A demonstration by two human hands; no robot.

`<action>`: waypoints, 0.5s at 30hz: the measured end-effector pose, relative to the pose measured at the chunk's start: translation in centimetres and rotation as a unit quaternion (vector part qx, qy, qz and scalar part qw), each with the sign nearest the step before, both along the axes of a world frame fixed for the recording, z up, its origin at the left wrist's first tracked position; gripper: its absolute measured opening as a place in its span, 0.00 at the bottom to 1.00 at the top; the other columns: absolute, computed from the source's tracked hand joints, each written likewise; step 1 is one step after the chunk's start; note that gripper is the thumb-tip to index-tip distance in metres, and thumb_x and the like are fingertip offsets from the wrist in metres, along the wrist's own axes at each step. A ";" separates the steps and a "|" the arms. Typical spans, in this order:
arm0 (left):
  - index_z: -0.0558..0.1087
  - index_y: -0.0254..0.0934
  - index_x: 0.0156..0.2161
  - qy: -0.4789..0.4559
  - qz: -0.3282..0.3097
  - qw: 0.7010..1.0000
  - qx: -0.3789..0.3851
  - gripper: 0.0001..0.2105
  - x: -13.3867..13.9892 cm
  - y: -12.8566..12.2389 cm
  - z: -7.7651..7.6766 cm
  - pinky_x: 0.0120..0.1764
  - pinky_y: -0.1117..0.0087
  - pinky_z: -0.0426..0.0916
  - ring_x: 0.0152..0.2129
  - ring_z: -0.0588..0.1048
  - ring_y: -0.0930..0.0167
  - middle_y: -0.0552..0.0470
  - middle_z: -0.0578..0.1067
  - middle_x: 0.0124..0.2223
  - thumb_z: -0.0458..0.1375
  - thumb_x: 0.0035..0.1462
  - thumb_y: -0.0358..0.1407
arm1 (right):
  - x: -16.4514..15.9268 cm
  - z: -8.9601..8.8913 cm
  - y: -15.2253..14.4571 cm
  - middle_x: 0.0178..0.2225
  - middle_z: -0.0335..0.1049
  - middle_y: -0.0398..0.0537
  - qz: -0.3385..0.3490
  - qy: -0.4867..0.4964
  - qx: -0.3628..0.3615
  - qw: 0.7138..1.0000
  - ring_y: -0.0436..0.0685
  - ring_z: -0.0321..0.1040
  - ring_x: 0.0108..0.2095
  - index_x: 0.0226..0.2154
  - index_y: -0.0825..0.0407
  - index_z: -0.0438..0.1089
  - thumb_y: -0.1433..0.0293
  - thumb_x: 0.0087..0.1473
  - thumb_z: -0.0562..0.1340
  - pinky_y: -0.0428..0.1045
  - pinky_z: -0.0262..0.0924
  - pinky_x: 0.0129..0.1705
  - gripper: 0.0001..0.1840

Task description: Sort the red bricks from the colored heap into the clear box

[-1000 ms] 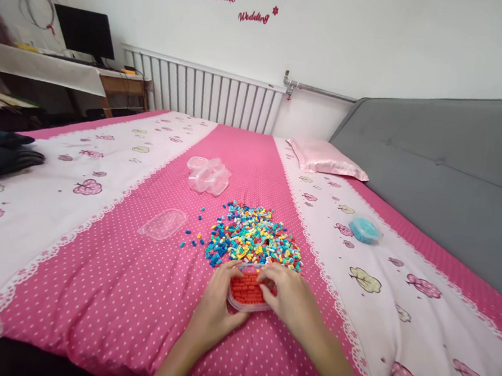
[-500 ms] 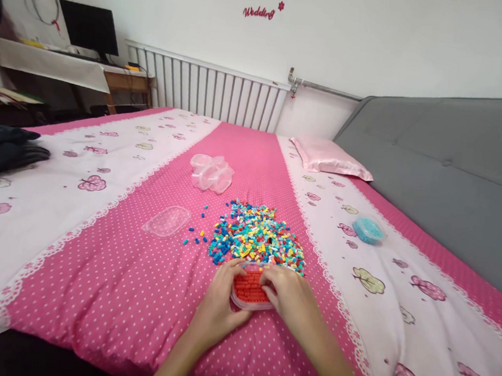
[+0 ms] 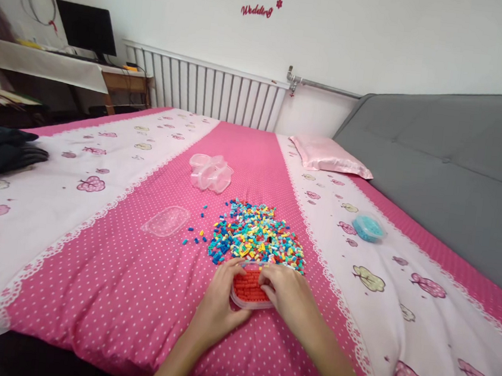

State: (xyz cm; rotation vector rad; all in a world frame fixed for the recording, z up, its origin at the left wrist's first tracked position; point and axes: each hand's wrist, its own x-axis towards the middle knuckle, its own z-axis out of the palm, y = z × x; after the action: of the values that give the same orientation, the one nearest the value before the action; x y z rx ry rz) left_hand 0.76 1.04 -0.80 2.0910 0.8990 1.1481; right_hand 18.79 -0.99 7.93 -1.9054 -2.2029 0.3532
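Observation:
A clear plastic container (image 3: 251,306) filled with small red blocks (image 3: 247,286) rests on the pink bedspread. My left hand (image 3: 223,296) grips its left side, thumb at the near edge and fingers at the far rim. My right hand (image 3: 285,290) reaches over the container's right side, its fingers curled down among the red blocks; whatever the fingertips pinch is hidden. Just beyond the container spreads a pile of small multicoloured blocks (image 3: 259,234), blue, yellow, teal, white and red, touching or close to its far rim.
A clear lid (image 3: 167,221) lies left of the pile, with a few loose blocks between. Farther back sit several clear containers (image 3: 211,173) together. On the right is a container of light blue pieces (image 3: 369,228). A pink pillow (image 3: 328,155) lies by the grey headboard (image 3: 452,149).
Hardly anything differs. The whole view has shifted very slightly; both hands keep their places at the container, the right fingers still among the red blocks.

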 end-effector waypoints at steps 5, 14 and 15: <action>0.64 0.42 0.54 -0.004 0.000 1.000 0.006 0.26 0.0 0.0 0.1 0.62 0.53 0.64 0.61 0.66 0.57 0.43 0.68 0.61 0.63 0.50 0.27 | 0.0 -0.1 -0.1 0.39 0.80 0.46 0.003 0.011 0.001 1.000 0.59 0.75 0.42 0.33 0.48 0.75 0.80 0.55 0.63 0.49 0.60 0.44 0.10; 0.65 0.42 0.54 -0.008 0.005 1.000 0.005 0.26 0.1 0.0 0.1 0.61 0.53 0.64 0.61 0.67 0.57 0.43 0.68 0.61 0.63 0.50 0.27 | -0.2 0.0 0.1 0.39 0.80 0.45 -0.001 0.001 -0.009 1.000 0.58 0.76 0.42 0.33 0.48 0.76 0.80 0.55 0.64 0.48 0.60 0.42 0.11; 0.65 0.42 0.54 -0.008 0.006 1.000 0.004 0.26 0.1 0.0 0.1 0.61 0.52 0.64 0.61 0.67 0.57 0.43 0.68 0.61 0.63 0.50 0.27 | -0.2 0.0 0.1 0.39 0.80 0.45 -0.004 -0.006 -0.013 1.000 0.58 0.76 0.42 0.33 0.48 0.76 0.80 0.55 0.64 0.49 0.60 0.42 0.11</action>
State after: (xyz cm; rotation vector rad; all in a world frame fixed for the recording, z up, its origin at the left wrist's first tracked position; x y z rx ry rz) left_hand 0.81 1.02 -0.70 2.0837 0.9014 1.1746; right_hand 18.60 -0.92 7.93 -1.9346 -2.2082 0.3704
